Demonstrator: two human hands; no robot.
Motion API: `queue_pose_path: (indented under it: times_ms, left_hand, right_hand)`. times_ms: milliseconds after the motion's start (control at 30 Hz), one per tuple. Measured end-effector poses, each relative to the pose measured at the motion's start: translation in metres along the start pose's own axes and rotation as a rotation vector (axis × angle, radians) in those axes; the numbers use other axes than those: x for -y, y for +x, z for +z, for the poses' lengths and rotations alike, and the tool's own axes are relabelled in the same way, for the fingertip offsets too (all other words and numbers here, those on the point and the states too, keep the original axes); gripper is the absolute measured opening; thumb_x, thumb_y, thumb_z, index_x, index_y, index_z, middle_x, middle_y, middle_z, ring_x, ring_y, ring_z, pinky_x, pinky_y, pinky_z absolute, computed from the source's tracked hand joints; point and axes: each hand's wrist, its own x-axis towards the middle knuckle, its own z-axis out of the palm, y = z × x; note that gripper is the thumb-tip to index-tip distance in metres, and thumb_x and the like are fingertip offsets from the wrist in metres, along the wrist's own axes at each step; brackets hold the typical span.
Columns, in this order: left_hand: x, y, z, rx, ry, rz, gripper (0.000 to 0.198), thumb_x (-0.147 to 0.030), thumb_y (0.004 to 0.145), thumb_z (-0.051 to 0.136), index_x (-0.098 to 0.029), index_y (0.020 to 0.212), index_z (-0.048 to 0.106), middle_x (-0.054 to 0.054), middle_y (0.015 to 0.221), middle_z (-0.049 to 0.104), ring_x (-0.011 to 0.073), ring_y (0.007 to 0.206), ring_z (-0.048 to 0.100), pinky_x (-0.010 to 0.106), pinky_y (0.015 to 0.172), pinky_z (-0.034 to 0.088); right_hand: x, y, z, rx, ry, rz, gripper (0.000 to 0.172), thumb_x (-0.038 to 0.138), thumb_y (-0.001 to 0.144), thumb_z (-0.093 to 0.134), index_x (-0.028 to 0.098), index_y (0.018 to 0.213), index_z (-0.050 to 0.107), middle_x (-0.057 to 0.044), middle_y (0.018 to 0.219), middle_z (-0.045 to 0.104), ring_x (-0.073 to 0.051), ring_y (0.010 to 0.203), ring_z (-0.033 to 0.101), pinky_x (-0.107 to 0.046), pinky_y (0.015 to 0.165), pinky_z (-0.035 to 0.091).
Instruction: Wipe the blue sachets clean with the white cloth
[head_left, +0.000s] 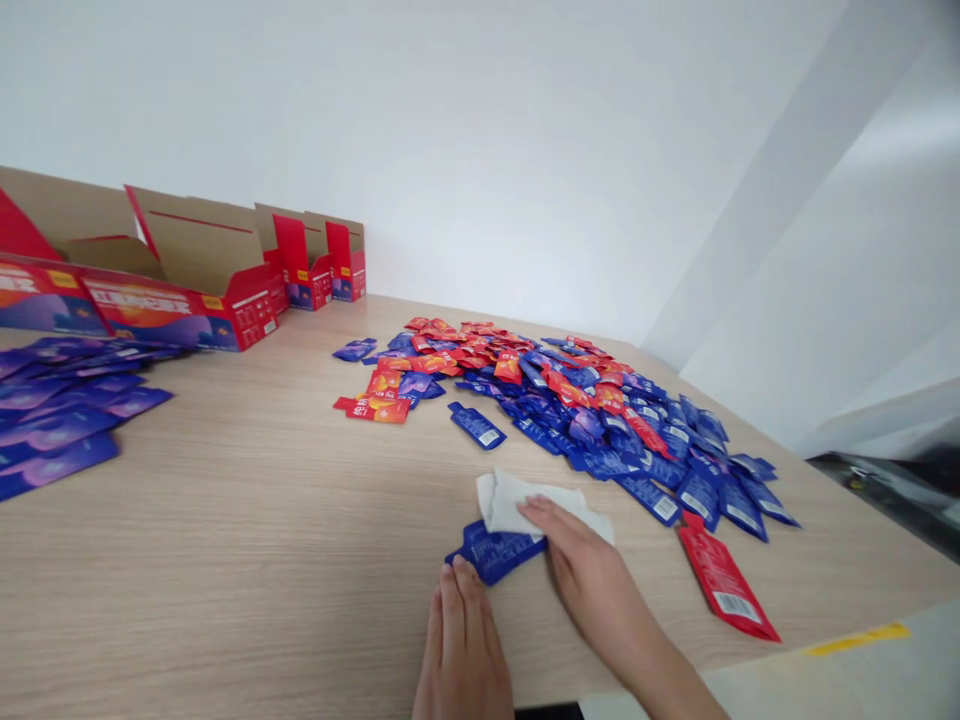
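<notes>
At the lower centre of the frame a blue pouch (pixel 495 555) lies on the bench (pixel 262 560), its narrow end under the left hand (pixel 463 645), whose fingers are straight and close together. The right hand (pixel 589 570) rests slightly bent fingers on a white cloth (pixel 504 500) partly covering the pouch; whether either hand grips, I cannot tell. A pouch heap (pixel 585 400) fills centre right.

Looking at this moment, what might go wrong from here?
The blue pouch might twist or slip if the right hand pushes the white cloth across it, since the left hand has only its fingertips at the narrow end. The red pouch lies near the edge of the table and could be knocked off.
</notes>
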Motion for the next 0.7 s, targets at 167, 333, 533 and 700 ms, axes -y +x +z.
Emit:
queue_pose_path:
  times_ms: [167, 333, 533, 700]
  left_hand:
    - [-0.003, 0.002, 0.000, -0.015, -0.013, -0.021, 0.048, -0.017, 0.085, 0.053, -0.005, 0.127, 0.072, 0.018, 0.136, 0.071, 0.0291, 0.128, 0.064, 0.039, 0.108, 0.054]
    - [-0.002, 0.006, -0.002, -0.030, 0.004, -0.008, 0.043, -0.015, 0.085, 0.052, -0.008, 0.120, 0.076, 0.015, 0.124, 0.077, 0.0266, 0.118, 0.068, 0.037, 0.102, 0.057]
    - [0.003, 0.003, -0.004, -0.004, -0.006, 0.029, 0.045, -0.019, 0.085, 0.053, -0.007, 0.122, 0.075, 0.016, 0.129, 0.074, 0.0277, 0.123, 0.065, 0.038, 0.106, 0.055]
    - [-0.001, 0.001, -0.006, 0.035, -0.021, -0.004, 0.052, -0.019, 0.084, 0.053, -0.005, 0.132, 0.069, 0.019, 0.141, 0.068, 0.0297, 0.131, 0.061, 0.041, 0.110, 0.053]
  right_hand:
    - [-0.031, -0.004, -0.023, -0.109, -0.056, 0.221, 0.047, 0.013, 0.101, 0.042, 0.023, 0.134, 0.074, -0.010, 0.141, 0.071, -0.027, 0.132, 0.067, -0.054, 0.118, 0.049]
    - [0.030, -0.008, -0.004, -0.010, 0.106, -0.095, 0.054, 0.006, 0.100, 0.046, 0.029, 0.145, 0.066, -0.005, 0.150, 0.065, -0.021, 0.141, 0.059, -0.041, 0.119, 0.049]
    - [0.020, -0.002, 0.001, 0.053, 0.041, -0.096, 0.063, -0.001, 0.094, 0.041, 0.025, 0.144, 0.067, -0.006, 0.148, 0.066, -0.020, 0.141, 0.059, -0.043, 0.121, 0.047]
    - [-0.029, -0.002, -0.024, -0.056, -0.099, 0.204, 0.048, 0.011, 0.100, 0.040, 0.017, 0.135, 0.073, -0.014, 0.141, 0.070, -0.029, 0.133, 0.066, -0.054, 0.118, 0.048]
